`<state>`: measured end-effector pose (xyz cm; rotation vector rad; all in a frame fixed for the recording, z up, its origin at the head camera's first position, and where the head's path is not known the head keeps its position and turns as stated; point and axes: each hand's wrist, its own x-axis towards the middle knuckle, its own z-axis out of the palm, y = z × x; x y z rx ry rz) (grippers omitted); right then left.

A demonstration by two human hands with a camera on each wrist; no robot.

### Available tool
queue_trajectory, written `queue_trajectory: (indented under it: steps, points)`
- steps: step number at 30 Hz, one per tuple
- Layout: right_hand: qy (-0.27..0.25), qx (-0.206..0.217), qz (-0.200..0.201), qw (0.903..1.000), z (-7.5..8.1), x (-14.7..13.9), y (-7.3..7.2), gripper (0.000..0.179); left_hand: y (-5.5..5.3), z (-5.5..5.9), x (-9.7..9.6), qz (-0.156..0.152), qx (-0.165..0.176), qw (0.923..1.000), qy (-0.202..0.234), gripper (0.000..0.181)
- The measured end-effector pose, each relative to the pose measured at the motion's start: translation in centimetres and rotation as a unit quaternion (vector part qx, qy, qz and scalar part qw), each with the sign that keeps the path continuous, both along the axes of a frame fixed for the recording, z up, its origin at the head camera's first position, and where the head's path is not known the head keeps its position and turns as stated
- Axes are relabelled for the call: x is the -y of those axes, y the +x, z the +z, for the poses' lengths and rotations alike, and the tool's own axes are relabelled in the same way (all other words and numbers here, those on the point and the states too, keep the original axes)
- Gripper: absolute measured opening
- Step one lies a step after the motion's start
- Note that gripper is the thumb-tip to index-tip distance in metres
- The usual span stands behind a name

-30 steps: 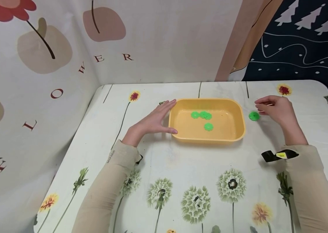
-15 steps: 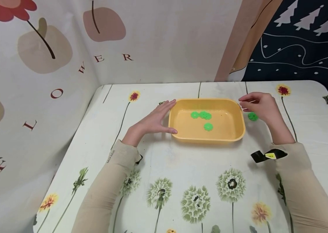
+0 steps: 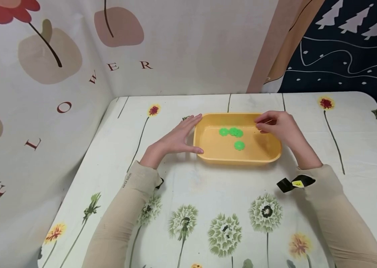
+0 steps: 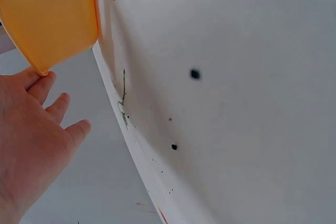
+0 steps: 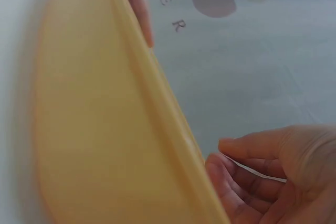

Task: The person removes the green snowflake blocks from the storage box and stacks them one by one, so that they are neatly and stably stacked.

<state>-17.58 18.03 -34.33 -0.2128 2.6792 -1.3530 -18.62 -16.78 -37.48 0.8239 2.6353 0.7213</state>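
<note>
In the head view, a yellow rectangular tray [image 3: 237, 160] sits on the table with several small green notched discs [image 3: 239, 145] inside. My left hand [image 3: 175, 139] spreads thumb and fingers along the tray's left end, touching its rim. The left wrist view shows the fingertips of my left hand [image 4: 39, 124] against the tray's corner [image 4: 52, 19]. My right hand [image 3: 280, 126] hovers over the tray's right end, fingers loosely bent. In the right wrist view, thumb and fingertips of my right hand [image 5: 262, 174] come close together beside the tray wall [image 5: 100, 103]; no disc shows between them.
A white tablecloth [image 3: 202, 197] with printed flowers and dandelions covers the table. Behind stand a pale printed cloth [image 3: 192, 48] and, at far right, a dark one [image 3: 339, 56] with white trees. Black straps [image 3: 297, 184] cross the wrists.
My right hand has moved left from beside a green disc on the table to above the tray's right end. That disc is now hidden behind the hand. The left hand and tray stay put.
</note>
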Motion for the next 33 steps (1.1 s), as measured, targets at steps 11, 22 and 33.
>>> queue_trajectory:
  steps: [11,22,33]
  points:
    - [0.015,0.005,0.082,0.9965,-1.5,2.4,-0.3,0.022,-0.1,-0.1,0.1,-0.001,0.001,1.0000,0.005,0.118]
    - [0.074,0.013,0.131,0.9885,-3.6,3.2,-0.6,0.017,-0.1,0.0,0.0,-0.004,-0.004,1.0000,0.005,0.116]
    - [0.121,0.012,0.138,0.9829,-4.0,3.7,-0.7,0.013,-0.1,0.0,0.0,-0.001,0.000,1.0000,0.007,0.121]
